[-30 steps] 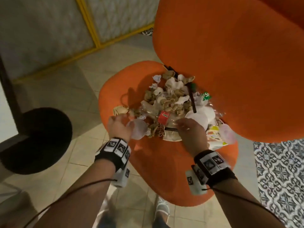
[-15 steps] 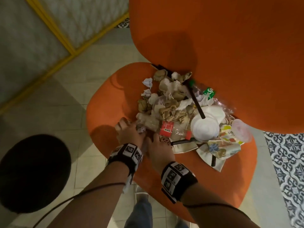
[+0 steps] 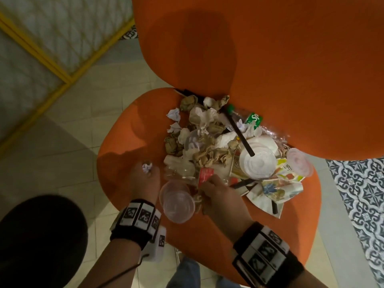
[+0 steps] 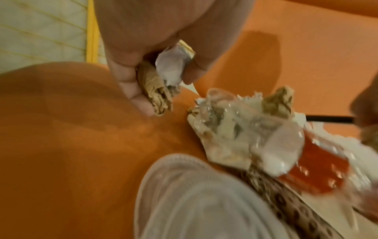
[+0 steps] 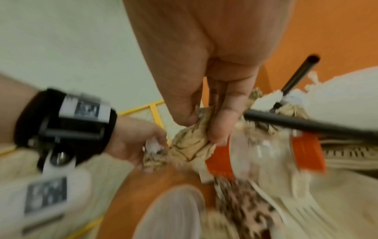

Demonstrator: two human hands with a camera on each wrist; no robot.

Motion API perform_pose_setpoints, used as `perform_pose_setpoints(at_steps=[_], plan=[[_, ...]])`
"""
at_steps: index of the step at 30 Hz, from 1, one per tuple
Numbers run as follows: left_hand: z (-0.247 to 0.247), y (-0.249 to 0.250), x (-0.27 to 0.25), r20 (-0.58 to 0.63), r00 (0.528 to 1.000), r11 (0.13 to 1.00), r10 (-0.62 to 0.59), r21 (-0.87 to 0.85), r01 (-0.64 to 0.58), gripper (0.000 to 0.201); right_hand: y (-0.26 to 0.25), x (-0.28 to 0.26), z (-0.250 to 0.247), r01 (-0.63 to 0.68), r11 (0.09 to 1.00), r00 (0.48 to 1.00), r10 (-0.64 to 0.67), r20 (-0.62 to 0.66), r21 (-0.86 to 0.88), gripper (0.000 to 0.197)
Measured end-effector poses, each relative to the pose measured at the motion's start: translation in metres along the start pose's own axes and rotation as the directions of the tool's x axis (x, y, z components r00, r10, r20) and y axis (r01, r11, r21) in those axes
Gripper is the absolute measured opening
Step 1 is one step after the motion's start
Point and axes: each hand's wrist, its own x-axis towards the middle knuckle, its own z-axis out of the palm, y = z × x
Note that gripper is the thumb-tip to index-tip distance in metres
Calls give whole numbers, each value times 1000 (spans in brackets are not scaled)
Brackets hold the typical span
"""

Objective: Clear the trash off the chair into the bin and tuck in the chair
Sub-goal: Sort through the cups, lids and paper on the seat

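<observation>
So from the head view my left hand (image 3: pixel 145 179) has pulled back to the seat's front-left edge of the chair (image 3: pixel 128 125) with a white paper wad (image 3: pixel 147 166) in it, and a clear lid (image 3: pixel 176 201) now lies loose between my hands, bin (image 3: pixel 39 242) just left. Left wrist: fingers curled round white and brown scraps (image 4: pixel 161 84). Right wrist: my right hand (image 5: pixel 206 113) pinches a brown napkin (image 5: pixel 192 145), so first handfuls are nearly ready to dump.
</observation>
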Motion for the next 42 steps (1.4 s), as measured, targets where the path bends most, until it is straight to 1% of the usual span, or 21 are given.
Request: perform_pose_setpoints(at_steps=[1,4,5,7,8,9,11,13,15,17,18,20,22,25,26,30,33,35,38,40,42], plan=[[-6,4,0,-2,1000,998,0,-57,0,7,-3,-2,-10,23,999,995,-20,-93,29,17],[-15,16,6,14,993,976,121,-186,-116,33,-5,5,-34,83,994,933,-54,-356,66,7],[-14,22,10,23,984,973,174,-158,-168,37,-2,12,-39,86,994,905,-48,-423,70,6],[-5,36,20,69,960,963,270,4,-271,41,9,34,-42,58,998,865,-32,-501,36,11],[1,43,25,119,941,942,316,81,-327,43,16,46,-39,34,999,869,-36,-493,-12,18],[7,49,30,186,914,911,360,141,-387,44,22,57,-33,8,997,896,-41,-442,-75,29],[20,56,38,337,854,831,398,263,-491,50,30,71,-21,-27,977,979,-17,-204,-213,63],[31,56,46,468,795,703,385,409,-581,61,34,78,-10,-10,942,1000,12,3,-336,95],[39,56,50,554,744,567,373,499,-656,71,34,81,-3,10,908,998,18,63,-419,103],[42,57,53,593,718,504,364,523,-687,73,34,85,0,-4,902,999,21,36,-431,92],[42,56,54,588,714,506,381,513,-693,70,33,87,0,-13,909,1000,19,10,-416,83],[41,51,58,529,712,568,461,441,-695,60,33,90,1,-32,923,999,19,-39,-384,66],[40,45,59,496,698,588,517,388,-710,54,34,92,2,-51,928,998,30,-64,-368,57],[43,39,57,531,658,496,534,434,-752,51,35,92,3,-39,935,996,9,-87,-352,48],[45,38,56,523,653,486,547,437,-757,49,35,91,3,-35,939,995,0,-100,-341,46],[47,36,51,447,662,510,602,423,-749,41,37,87,0,-49,951,994,18,-105,-305,40],[47,31,46,429,637,494,640,406,-769,39,40,85,0,-49,956,993,14,-121,-288,37],[45,29,44,419,630,512,654,369,-776,35,43,84,1,-42,972,990,9,-144,-229,37],[36,25,38,338,667,601,664,289,-745,29,46,82,2,0,994,976,-25,-218,-114,34],[22,20,28,179,722,696,668,193,-692,25,45,78,1,23,998,957,-39,-289,-59,34],[3,12,6,4,781,778,625,76,-623,24,42,72,-1,41,999,933,-47,-357,-23,36]])
